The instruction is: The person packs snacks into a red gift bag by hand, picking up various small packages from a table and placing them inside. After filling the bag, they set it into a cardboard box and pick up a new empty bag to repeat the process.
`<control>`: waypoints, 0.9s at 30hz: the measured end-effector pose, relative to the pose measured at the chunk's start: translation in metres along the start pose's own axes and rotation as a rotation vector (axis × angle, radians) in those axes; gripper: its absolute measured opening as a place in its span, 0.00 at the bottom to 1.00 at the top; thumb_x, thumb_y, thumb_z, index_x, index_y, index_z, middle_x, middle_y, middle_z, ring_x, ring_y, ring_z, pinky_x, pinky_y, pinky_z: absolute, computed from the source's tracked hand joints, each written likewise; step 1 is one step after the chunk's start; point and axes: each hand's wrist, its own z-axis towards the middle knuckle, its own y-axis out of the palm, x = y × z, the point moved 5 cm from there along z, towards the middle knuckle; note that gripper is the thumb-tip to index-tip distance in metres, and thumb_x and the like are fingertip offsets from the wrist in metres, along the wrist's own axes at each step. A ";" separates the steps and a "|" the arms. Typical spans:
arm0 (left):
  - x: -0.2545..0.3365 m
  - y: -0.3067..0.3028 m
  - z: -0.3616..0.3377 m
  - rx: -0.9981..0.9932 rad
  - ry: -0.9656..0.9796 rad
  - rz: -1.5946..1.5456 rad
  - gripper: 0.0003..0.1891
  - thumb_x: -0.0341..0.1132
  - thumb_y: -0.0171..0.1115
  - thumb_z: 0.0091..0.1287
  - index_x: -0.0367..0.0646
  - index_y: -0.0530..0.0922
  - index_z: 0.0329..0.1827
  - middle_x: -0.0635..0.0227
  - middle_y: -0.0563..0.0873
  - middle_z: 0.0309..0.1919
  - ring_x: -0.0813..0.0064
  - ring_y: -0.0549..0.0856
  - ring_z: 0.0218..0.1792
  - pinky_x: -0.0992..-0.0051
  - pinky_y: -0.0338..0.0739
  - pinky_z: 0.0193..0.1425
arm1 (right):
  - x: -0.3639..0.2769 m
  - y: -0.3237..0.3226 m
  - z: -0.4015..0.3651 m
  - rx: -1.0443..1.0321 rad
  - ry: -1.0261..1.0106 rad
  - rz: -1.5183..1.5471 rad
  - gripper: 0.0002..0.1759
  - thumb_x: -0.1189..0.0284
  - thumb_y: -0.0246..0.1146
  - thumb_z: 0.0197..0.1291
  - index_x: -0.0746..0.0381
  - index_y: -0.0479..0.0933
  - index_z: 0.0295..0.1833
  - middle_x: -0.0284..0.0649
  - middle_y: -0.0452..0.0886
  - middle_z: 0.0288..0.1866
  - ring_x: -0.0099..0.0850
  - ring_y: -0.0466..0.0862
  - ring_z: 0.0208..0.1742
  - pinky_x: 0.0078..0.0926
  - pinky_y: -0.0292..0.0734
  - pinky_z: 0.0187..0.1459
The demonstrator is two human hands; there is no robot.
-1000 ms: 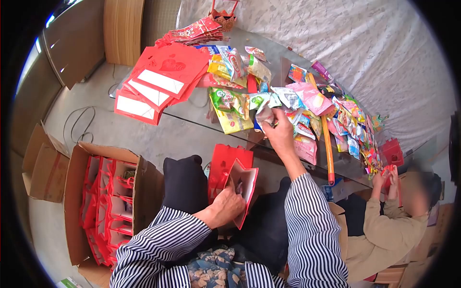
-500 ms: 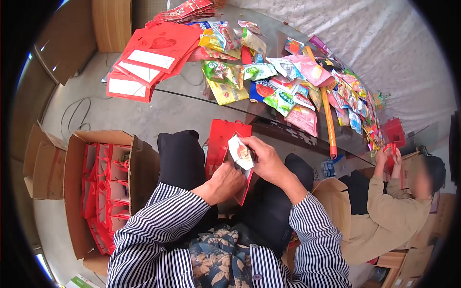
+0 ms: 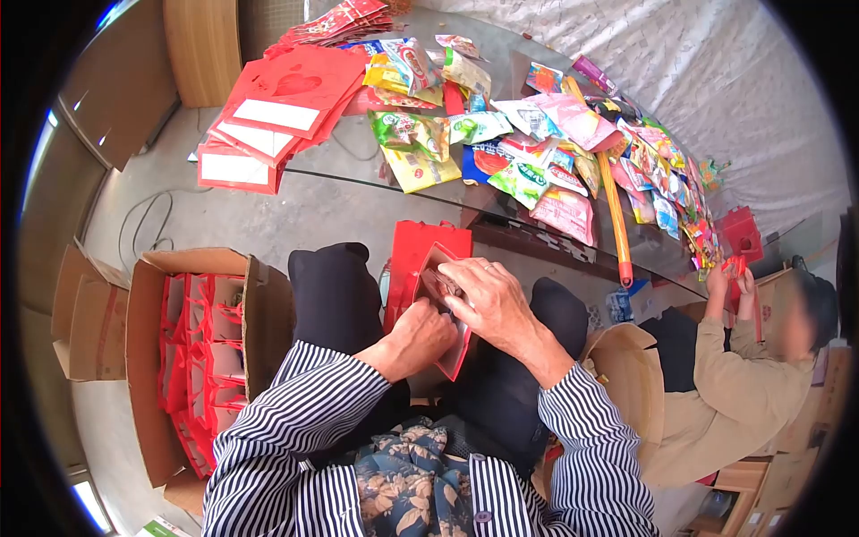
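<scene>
1. The left hand (image 3: 413,340) grips a red paper bag (image 3: 455,360) at its near side, fingers curled over the edge; the bag tilts above the lap with its pale inside showing, much as half a second ago.
2. The right hand (image 3: 492,304) is at the bag's mouth, fingers bent over the opening. A second ago it was at the counter with a packet; half a second ago a white-and-red packet stood out of the mouth. Now a crinkled packet (image 3: 440,284) shows lower, partly inside and partly covered; whether the right fingers pinch it, I cannot tell.
3. Another red bag (image 3: 434,236) is just beyond the held one, in the same place as before.
4. To the left, an open cardboard box (image 3: 268,331) holds rows of red bags with their mouths showing, unchanged.
5. On the counter (image 3: 501,54) lie flat red bags (image 3: 304,80) with white bottoms, many bright snack packets (image 3: 412,170) and an orange rod (image 3: 614,215) across them; the right hand has left this spread.
6. Farther right, a co-worker (image 3: 752,385) holds something red (image 3: 735,266), hands raised as before.
7. Beyond the counter is a pale patterned sheet (image 3: 662,54).
</scene>
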 end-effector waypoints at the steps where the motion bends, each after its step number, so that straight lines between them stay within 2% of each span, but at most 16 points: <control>1: 0.000 0.000 0.001 -0.061 0.001 -0.004 0.07 0.37 0.61 0.65 0.52 0.85 0.30 0.76 0.85 0.27 0.76 0.85 0.32 0.72 0.71 0.41 | 0.002 0.000 -0.001 0.002 0.003 -0.007 0.17 0.75 0.66 0.60 0.64 0.78 0.54 0.43 0.84 0.53 0.42 0.83 0.55 0.42 0.77 0.55; 3: 0.000 0.000 0.001 -0.187 0.001 -0.009 0.05 0.37 0.58 0.67 0.51 0.82 0.35 0.76 0.84 0.29 0.75 0.85 0.35 0.71 0.73 0.45 | 0.009 0.000 -0.003 0.044 0.029 -0.007 0.15 0.74 0.67 0.60 0.63 0.78 0.53 0.42 0.84 0.52 0.42 0.83 0.53 0.42 0.77 0.54; 5: -0.001 0.001 -0.002 -0.123 0.001 -0.013 0.04 0.36 0.58 0.67 0.51 0.80 0.36 0.76 0.82 0.29 0.75 0.85 0.34 0.72 0.74 0.43 | 0.019 -0.004 -0.007 0.129 0.075 0.007 0.14 0.75 0.67 0.60 0.63 0.79 0.52 0.41 0.84 0.50 0.42 0.83 0.51 0.43 0.77 0.54; 6: -0.003 -0.003 -0.002 -0.092 0.002 -0.015 0.03 0.35 0.58 0.67 0.52 0.80 0.37 0.76 0.81 0.29 0.76 0.85 0.33 0.72 0.74 0.42 | 0.023 -0.007 -0.010 0.107 0.176 0.086 0.18 0.75 0.68 0.59 0.62 0.78 0.55 0.44 0.83 0.54 0.44 0.83 0.55 0.43 0.77 0.57; 9: -0.013 -0.017 0.002 -0.037 -0.082 -0.078 0.02 0.34 0.59 0.67 0.51 0.78 0.40 0.75 0.80 0.32 0.77 0.85 0.33 0.74 0.76 0.37 | 0.031 -0.009 -0.019 0.292 0.223 0.027 0.24 0.76 0.69 0.57 0.62 0.76 0.60 0.48 0.80 0.59 0.46 0.81 0.60 0.43 0.76 0.63; 10: -0.018 -0.013 0.004 -0.053 -0.104 -0.126 0.04 0.33 0.59 0.66 0.49 0.77 0.43 0.73 0.78 0.34 0.78 0.85 0.34 0.75 0.78 0.34 | 0.042 -0.003 -0.025 0.303 0.261 0.071 0.31 0.76 0.70 0.55 0.63 0.73 0.66 0.51 0.76 0.65 0.49 0.78 0.65 0.42 0.75 0.66; 13: -0.033 -0.012 0.010 -0.104 -0.138 -0.067 0.05 0.32 0.59 0.65 0.47 0.78 0.42 0.70 0.79 0.35 0.77 0.86 0.35 0.76 0.81 0.36 | 0.073 0.022 -0.040 0.304 0.465 0.341 0.33 0.74 0.71 0.56 0.65 0.72 0.68 0.52 0.77 0.66 0.49 0.78 0.66 0.41 0.75 0.66; 14: -0.038 -0.012 0.014 -0.155 -0.121 -0.045 0.07 0.31 0.60 0.65 0.44 0.79 0.44 0.68 0.80 0.37 0.76 0.86 0.36 0.76 0.81 0.37 | 0.080 0.036 -0.047 0.263 0.574 0.530 0.34 0.71 0.71 0.59 0.67 0.70 0.70 0.53 0.78 0.66 0.48 0.80 0.66 0.41 0.76 0.65; 17: -0.049 -0.021 0.026 -0.043 -0.115 0.038 0.10 0.31 0.60 0.64 0.42 0.80 0.48 0.66 0.82 0.40 0.76 0.87 0.38 0.76 0.82 0.37 | 0.088 0.055 -0.056 0.316 0.522 0.563 0.33 0.68 0.70 0.63 0.65 0.70 0.71 0.53 0.80 0.64 0.45 0.82 0.63 0.39 0.78 0.62; 18: -0.053 -0.006 0.030 -0.072 -0.133 0.030 0.14 0.31 0.60 0.64 0.37 0.80 0.52 0.62 0.84 0.44 0.74 0.89 0.40 0.76 0.83 0.37 | 0.077 0.042 -0.051 0.339 0.448 0.479 0.28 0.67 0.69 0.66 0.64 0.72 0.69 0.52 0.81 0.62 0.44 0.83 0.61 0.38 0.79 0.59; 21: -0.056 0.011 0.045 -0.166 -0.142 -0.042 0.10 0.33 0.63 0.62 0.38 0.86 0.42 0.56 0.89 0.43 0.70 0.91 0.37 0.74 0.84 0.38 | 0.061 0.029 -0.043 0.302 0.424 0.570 0.24 0.69 0.67 0.67 0.64 0.75 0.66 0.50 0.82 0.60 0.44 0.84 0.59 0.37 0.79 0.57; 22: -0.056 0.020 0.047 -0.153 -0.133 -0.050 0.10 0.33 0.63 0.62 0.38 0.86 0.42 0.57 0.89 0.43 0.70 0.91 0.37 0.74 0.84 0.38 | 0.064 0.035 -0.045 0.319 0.399 0.540 0.20 0.71 0.66 0.68 0.65 0.76 0.63 0.49 0.83 0.57 0.42 0.84 0.56 0.37 0.80 0.55; 24: -0.057 0.039 0.050 -0.132 -0.118 -0.070 0.10 0.33 0.63 0.62 0.38 0.86 0.42 0.57 0.89 0.42 0.68 0.91 0.37 0.72 0.84 0.39 | 0.072 0.041 -0.049 0.340 0.413 0.558 0.21 0.72 0.66 0.67 0.65 0.76 0.63 0.49 0.83 0.55 0.42 0.85 0.54 0.36 0.80 0.55; 27: -0.053 0.068 0.054 -0.323 -0.064 -0.136 0.11 0.33 0.62 0.62 0.38 0.86 0.43 0.57 0.89 0.42 0.66 0.91 0.40 0.69 0.85 0.40 | 0.077 0.042 -0.055 0.365 0.466 0.624 0.18 0.75 0.65 0.68 0.65 0.77 0.62 0.47 0.85 0.50 0.37 0.86 0.46 0.32 0.82 0.50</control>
